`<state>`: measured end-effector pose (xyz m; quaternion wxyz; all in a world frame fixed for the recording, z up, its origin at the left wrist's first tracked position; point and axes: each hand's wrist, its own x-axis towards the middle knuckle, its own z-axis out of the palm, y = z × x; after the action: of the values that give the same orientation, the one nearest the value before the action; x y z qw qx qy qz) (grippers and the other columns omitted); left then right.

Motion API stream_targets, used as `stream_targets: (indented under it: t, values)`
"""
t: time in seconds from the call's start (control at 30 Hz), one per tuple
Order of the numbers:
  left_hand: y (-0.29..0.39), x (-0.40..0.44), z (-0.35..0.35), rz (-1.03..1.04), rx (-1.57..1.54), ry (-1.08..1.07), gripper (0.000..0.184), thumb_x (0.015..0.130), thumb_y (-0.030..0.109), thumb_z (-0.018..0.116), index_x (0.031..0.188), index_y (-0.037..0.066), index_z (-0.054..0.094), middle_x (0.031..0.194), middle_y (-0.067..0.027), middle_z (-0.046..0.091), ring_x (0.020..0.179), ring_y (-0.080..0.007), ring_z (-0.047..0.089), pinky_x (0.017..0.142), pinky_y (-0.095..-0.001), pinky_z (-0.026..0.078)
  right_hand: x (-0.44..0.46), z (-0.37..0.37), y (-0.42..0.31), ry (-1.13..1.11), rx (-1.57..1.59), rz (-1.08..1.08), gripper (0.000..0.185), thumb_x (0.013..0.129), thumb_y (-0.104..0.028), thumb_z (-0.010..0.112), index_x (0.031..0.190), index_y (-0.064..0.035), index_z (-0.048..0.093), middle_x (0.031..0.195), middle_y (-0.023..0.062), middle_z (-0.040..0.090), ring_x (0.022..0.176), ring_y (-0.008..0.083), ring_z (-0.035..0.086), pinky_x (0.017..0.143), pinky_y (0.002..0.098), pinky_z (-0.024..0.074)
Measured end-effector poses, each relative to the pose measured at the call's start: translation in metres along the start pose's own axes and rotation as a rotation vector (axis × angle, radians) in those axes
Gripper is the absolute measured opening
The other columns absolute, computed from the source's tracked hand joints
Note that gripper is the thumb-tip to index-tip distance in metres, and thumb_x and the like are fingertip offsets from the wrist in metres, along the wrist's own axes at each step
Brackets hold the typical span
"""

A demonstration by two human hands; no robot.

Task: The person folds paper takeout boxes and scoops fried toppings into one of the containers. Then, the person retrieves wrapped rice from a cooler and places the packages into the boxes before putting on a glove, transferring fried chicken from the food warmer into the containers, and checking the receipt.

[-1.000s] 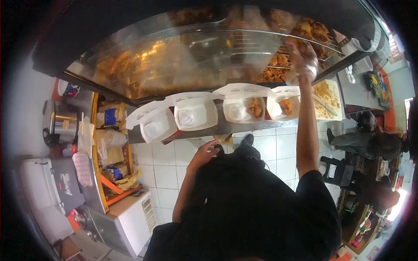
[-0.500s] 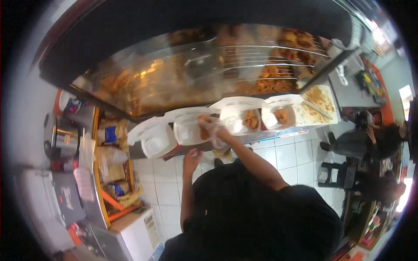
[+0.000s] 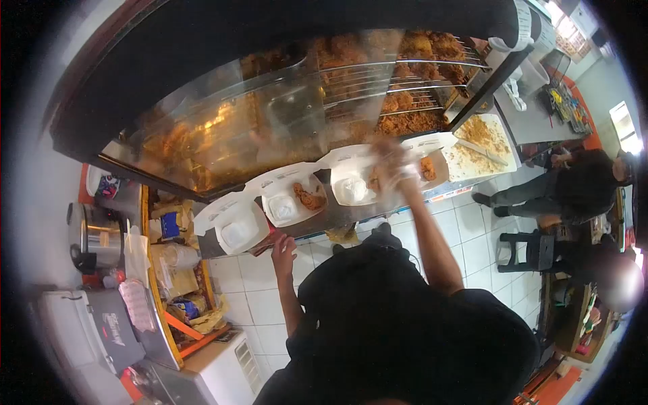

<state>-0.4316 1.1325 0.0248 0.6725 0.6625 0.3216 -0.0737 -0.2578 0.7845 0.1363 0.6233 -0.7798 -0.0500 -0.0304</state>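
Observation:
Several open white boxes stand in a row on the counter below a glass display case. The leftmost box [image 3: 244, 233] holds only a white packet. In the second box, beside its packet, lies a piece of fried chicken [image 3: 308, 197]. My right hand [image 3: 397, 174], in a clear glove, is smeared by motion over the third box [image 3: 351, 192] and hides part of it; its fingers cannot be made out. Farther right, the fourth box holds chicken [image 3: 427, 169]. My left hand [image 3: 284, 251] is bare, its fingers apart, near the counter edge below the leftmost boxes.
Fried chicken lies on wire racks [image 3: 422, 88] inside the display case [image 3: 223, 128]. A crumb-covered tray [image 3: 482, 150] stands right of the boxes. Two people [image 3: 574, 185] are at the far right near a black stool [image 3: 530, 251]. Shelves with packages [image 3: 179, 260] stand at left.
My right hand went from the case to the second box, where chicken now lies, then moved back right over the third box. My left hand shifted slightly left and down.

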Motion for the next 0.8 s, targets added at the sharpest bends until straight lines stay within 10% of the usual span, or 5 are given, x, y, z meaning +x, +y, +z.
stream_targets:
  t: [0.13,0.23,0.8]
  values:
    - [-0.013,-0.014,0.002,0.003,-0.001,-0.058,0.043,0.087,0.028,0.064,0.123,0.007,0.054,0.113,-0.0054,0.061,0.091,-0.0152,0.060,0.070,-0.0293,0.049,0.092,-0.084,-0.076,0.465,-0.217,-0.369,0.023,0.087,-0.006,0.056,0.109,-0.0071,0.062,0.109,0.0076,0.063,0.102,0.0205,0.060,0.090,0.0295,0.0478]
    - [-0.012,-0.020,0.008,0.042,0.100,-0.142,0.042,0.086,0.028,0.065,0.121,0.007,0.056,0.112,-0.0055,0.062,0.090,-0.0149,0.061,0.070,-0.0299,0.049,0.147,-0.087,-0.089,0.216,0.395,-0.232,0.039,0.079,0.002,0.061,0.118,-0.0033,0.055,0.108,0.0088,0.062,0.100,0.0219,0.060,0.087,0.0294,0.0496]
    - [-0.026,-0.142,0.042,0.015,-0.203,0.223,0.047,0.089,0.022,0.062,0.129,0.005,0.046,0.115,-0.0127,0.061,0.097,-0.0218,0.063,0.074,-0.0329,0.053,0.255,-0.052,-0.060,-0.042,-0.045,-0.149,0.040,0.085,-0.015,0.058,0.121,-0.0009,0.050,0.112,0.0138,0.060,0.105,0.0266,0.058,0.092,0.0399,0.0467]
